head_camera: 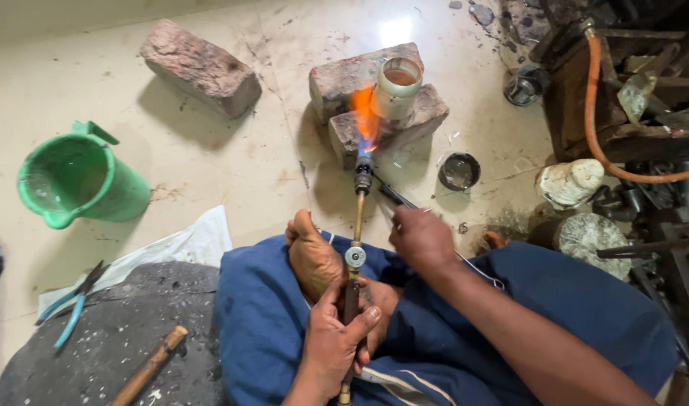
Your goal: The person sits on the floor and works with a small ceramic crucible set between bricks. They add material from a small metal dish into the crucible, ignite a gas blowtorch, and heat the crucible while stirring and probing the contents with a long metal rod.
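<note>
The gas torch is gripped at its handle by the left hand; its flame is directed at the metal ring propped on bricks; thin tongs are held closed-fisted in the right hand.

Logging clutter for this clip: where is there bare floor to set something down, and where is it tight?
Bare tiled floor lies between the green jug, the lone brick and the paired bricks. It is crowded right of the flame: metal cup, orange hose and tools. The left hand holds the torch; the right hand holds tongs.
</note>
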### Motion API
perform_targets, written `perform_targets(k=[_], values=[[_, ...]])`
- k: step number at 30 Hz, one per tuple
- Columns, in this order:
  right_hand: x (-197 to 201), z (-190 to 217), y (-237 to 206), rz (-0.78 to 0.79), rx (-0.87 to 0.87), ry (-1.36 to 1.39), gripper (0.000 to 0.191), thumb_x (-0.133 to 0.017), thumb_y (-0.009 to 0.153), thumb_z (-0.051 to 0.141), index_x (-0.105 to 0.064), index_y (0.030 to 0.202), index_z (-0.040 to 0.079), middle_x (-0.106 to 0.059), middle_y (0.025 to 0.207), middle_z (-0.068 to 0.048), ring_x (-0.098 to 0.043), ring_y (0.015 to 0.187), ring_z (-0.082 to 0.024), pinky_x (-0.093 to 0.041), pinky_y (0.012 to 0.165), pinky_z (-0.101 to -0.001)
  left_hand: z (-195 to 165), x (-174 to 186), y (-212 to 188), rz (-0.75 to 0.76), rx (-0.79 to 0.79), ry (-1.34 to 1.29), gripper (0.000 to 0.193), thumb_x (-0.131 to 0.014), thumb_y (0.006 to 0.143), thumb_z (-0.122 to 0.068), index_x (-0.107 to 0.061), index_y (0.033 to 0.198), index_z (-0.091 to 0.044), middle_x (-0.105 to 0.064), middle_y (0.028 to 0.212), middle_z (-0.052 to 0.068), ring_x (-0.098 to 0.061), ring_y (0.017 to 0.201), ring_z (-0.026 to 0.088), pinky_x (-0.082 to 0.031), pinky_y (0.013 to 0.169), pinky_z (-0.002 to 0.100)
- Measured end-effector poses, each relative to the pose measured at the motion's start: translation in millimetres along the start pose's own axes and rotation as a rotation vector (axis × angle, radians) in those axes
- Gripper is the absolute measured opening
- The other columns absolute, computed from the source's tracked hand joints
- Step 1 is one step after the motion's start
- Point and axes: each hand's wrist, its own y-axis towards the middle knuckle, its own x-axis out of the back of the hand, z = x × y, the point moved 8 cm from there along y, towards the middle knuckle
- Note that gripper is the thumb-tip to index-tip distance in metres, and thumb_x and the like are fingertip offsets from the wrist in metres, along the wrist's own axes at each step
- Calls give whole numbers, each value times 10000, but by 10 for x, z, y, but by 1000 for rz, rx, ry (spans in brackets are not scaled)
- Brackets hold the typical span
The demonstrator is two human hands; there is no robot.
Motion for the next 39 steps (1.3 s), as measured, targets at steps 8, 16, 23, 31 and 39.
perform_targets(k=[8, 16, 23, 31, 39], values=[[900, -1524, 232, -70, -376, 288, 295, -710, 911, 227, -722, 1179, 107, -780, 915, -156, -761, 749, -252, -594, 700, -386, 61, 25, 47, -5, 5, -36, 479, -750, 840, -32, -582, 1288, -39, -664, 758, 43, -499, 333, 81, -349, 277, 224], [840, -1721, 371, -3, -239, -198, 247, -719, 882, 196, -813, 1110, 210, -741, 1075, -157, -695, 980, -373, -563, 891, -464, 156, 72, 91, -41, 57, 0, 525, -741, 829, -15, -555, 1320, -24, -682, 824, 69, -514, 316, 115, -359, 267, 247], [754, -1636, 441, -14, -185, -196, 247, -651, 907, 122, -825, 1076, 162, -728, 1102, -134, -711, 950, -357, -556, 901, -467, 234, 114, 130, -54, 73, 27, 533, -734, 830, 6, -535, 1323, -19, -668, 793, 91, -525, 307, 137, -353, 253, 270], [759, -1604, 455, -71, -129, -179, 240, -636, 908, 105, -830, 1040, 152, -732, 1074, -140, -719, 925, -368, -563, 875, -469, 263, 131, 152, -26, 54, 20, 540, -742, 834, 1, -526, 1329, -9, -674, 790, 105, -539, 316, 139, -362, 256, 271], [780, -1520, 461, -114, -82, -130, 218, -672, 870, 119, -825, 1026, 119, -729, 1021, -169, -708, 911, -394, -564, 851, -482, 246, 110, 146, -14, 50, 11, 533, -736, 835, 2, -529, 1327, -13, -673, 771, 101, -543, 320, 134, -366, 255, 267]])
